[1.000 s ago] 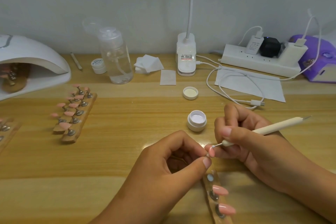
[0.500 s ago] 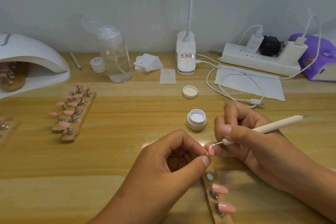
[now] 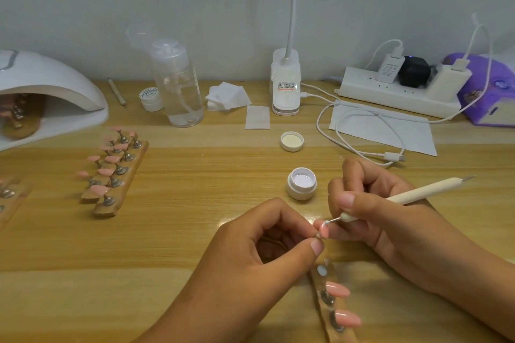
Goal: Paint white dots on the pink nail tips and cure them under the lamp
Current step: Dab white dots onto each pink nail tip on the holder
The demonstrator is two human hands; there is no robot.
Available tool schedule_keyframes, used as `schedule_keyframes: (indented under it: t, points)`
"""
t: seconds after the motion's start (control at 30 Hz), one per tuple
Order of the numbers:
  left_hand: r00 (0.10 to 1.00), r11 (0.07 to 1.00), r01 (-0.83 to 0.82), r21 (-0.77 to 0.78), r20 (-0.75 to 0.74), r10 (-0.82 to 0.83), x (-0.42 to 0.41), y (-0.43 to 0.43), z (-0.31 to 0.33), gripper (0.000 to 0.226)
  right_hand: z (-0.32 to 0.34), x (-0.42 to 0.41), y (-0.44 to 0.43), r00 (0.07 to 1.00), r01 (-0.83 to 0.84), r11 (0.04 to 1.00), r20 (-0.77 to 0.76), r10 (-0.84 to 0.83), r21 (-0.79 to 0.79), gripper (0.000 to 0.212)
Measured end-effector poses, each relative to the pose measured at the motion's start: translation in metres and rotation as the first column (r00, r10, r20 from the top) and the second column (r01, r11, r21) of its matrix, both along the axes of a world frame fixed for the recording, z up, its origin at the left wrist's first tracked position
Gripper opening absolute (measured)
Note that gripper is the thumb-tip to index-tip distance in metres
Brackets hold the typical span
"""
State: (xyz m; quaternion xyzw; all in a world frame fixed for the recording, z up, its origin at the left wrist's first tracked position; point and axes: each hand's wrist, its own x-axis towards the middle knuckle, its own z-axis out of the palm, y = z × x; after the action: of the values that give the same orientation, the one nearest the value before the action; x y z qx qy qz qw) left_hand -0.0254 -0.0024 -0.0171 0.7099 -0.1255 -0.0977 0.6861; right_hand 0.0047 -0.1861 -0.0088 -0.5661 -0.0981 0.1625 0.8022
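**Dotting a pink tip**

Left hand (image 3: 250,253): thumb and fingers pinch the stand of a small pink nail tip (image 3: 323,230) above the wooden worktop (image 3: 195,217). Right hand (image 3: 376,211): fingers grip a cream pen-shaped dotting tool (image 3: 412,193) — its white point on the tip. Open white gel pot (image 3: 301,183) just beyond; white domed lamp (image 3: 50,83) far left.

A clear pump bottle (image 3: 178,86) is standing near the far edge of the bench (image 3: 195,175), a small lidded jar (image 3: 151,97) just left of it. White wipes (image 3: 228,96) are lying beside a clip-on desk light (image 3: 286,86). Toward the far right corner a power strip (image 3: 390,95) is sitting, and a white cable (image 3: 393,157) is looping over a paper sheet (image 3: 412,133).
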Motion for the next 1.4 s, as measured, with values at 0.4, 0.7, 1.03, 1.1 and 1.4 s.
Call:
schedule_keyframes:
  t: [0.4, 0.7, 1.03, 1.1, 1.4]
  points:
    - [1.0, 1.0, 0.006, -0.006, -0.007, -0.006, -0.0002, -0.0005, 0.0013, 0.012, -0.0004, 0.0002, 0.0002, 1.0, -0.007, 1.0, -0.009, 0.007, 0.009, 0.02]
    - [1.0, 1.0, -0.002, -0.008, -0.012, 0.002, -0.0014, -0.001, 0.0024, 0.005, -0.0001, 0.0003, 0.0001, 1.0, -0.013, 1.0, -0.003, 0.013, 0.008, 0.02]
    - [1.0, 1.0, 0.004, -0.012, -0.003, -0.004, -0.001, -0.0004, 0.0005, 0.018, -0.0007, 0.0002, -0.0011, 1.0, -0.009, 1.0, 0.002, 0.009, -0.014, 0.02]
    - [1.0, 1.0, 0.002, -0.002, -0.002, -0.002, -0.0009, -0.0005, 0.0003, 0.015, -0.0009, 0.0001, -0.0009, 1.0, -0.016, 1.0, 0.004, 0.016, -0.008, 0.02]
    - [1.0, 1.0, 0.004, -0.001, -0.015, -0.004, -0.0017, -0.0011, 0.0025, 0.004, 0.0, 0.0004, -0.0002, 1.0, -0.01, 1.0, -0.005, 0.01, -0.022, 0.019]
